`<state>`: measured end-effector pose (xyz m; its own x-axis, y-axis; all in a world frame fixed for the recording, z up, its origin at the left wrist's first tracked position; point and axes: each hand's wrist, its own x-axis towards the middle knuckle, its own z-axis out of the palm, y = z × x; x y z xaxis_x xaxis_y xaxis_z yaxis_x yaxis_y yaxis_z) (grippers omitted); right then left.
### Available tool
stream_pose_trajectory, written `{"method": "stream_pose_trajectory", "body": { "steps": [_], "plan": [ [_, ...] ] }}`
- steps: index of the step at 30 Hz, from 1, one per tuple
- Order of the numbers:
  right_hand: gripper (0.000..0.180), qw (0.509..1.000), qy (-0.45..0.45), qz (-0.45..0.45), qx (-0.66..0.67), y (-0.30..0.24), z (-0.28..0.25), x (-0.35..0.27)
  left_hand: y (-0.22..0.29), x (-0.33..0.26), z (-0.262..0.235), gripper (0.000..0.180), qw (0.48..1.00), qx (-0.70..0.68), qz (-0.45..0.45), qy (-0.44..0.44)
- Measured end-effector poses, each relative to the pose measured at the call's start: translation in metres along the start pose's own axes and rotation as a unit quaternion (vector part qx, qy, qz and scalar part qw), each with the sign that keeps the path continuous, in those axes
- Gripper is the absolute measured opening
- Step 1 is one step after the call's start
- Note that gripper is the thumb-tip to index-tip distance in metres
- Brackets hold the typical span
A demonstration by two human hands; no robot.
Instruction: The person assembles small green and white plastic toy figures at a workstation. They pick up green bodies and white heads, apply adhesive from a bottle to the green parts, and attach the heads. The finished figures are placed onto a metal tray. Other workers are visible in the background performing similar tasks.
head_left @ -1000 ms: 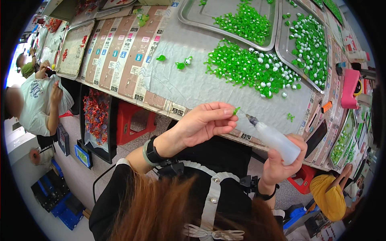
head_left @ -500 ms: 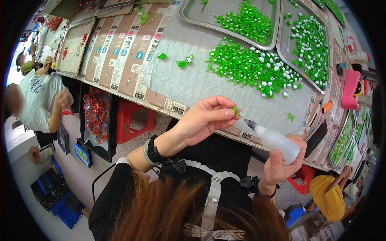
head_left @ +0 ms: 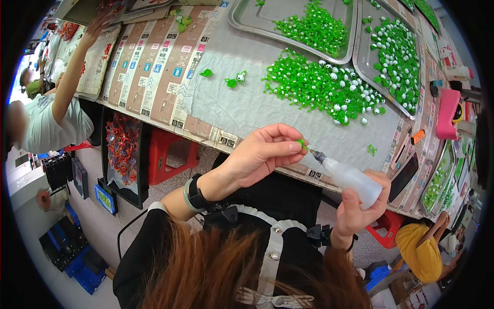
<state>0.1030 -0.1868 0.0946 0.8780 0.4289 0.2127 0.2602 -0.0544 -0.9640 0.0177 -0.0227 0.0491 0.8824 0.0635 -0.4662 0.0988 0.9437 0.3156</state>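
Between the thumb and fingertips of my left hand (head_left: 270, 150) is pinched a small green plastic piece (head_left: 302, 143). My right hand (head_left: 363, 208) is wrapped round a translucent white squeeze bottle (head_left: 355, 181), tilted so its thin dark-based nozzle (head_left: 315, 154) points at the green piece. The nozzle tip is at or very near the piece; I cannot tell if they touch. Beyond my hands, a heap of green pieces with white eyeball-like balls (head_left: 319, 87) lies on a pale cloth (head_left: 221, 110).
Metal trays (head_left: 355, 56) of more green pieces stand at the back. A pink tape dispenser (head_left: 449, 114) and an orange-ended tool (head_left: 418, 137) lie at the right. At the left, a black crate (head_left: 122, 154) holds red pieces beside a red stool (head_left: 167, 157). A co-worker (head_left: 56, 121) sits further left.
The bottle's nozzle has shifted slightly left, nearer the green piece, while my left hand stays almost still. At the left, the co-worker's arm has reached up across the table.
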Motion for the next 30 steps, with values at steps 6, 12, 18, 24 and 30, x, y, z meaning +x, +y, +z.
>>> {"method": "stream_pose_trajectory", "body": {
  "steps": [6,12,18,24,30],
  "plan": [
    [0.032,0.98,0.134,0.04,0.142,0.011,-0.015,0.013,0.0,0.0,-0.002,0.012,0.999,0.008,0.003,0.041],
    [0.038,0.979,0.181,0.088,0.03,0.068,-0.064,0.072,0.001,0.004,-0.011,0.009,0.997,0.006,0.017,0.073],
    [0.046,0.973,0.172,0.087,-0.131,0.119,-0.085,0.092,-0.002,0.006,-0.013,0.011,0.998,-0.001,0.008,0.06],
    [0.024,0.958,0.083,0.006,-0.275,0.078,-0.066,0.07,0.0,0.009,-0.015,0.011,0.995,0.03,0.002,0.094],
    [0.015,0.923,-0.101,0.011,-0.37,0.087,-0.036,0.086,-0.002,0.012,-0.012,0.012,0.999,0.031,-0.02,0.034]
  ]
}}
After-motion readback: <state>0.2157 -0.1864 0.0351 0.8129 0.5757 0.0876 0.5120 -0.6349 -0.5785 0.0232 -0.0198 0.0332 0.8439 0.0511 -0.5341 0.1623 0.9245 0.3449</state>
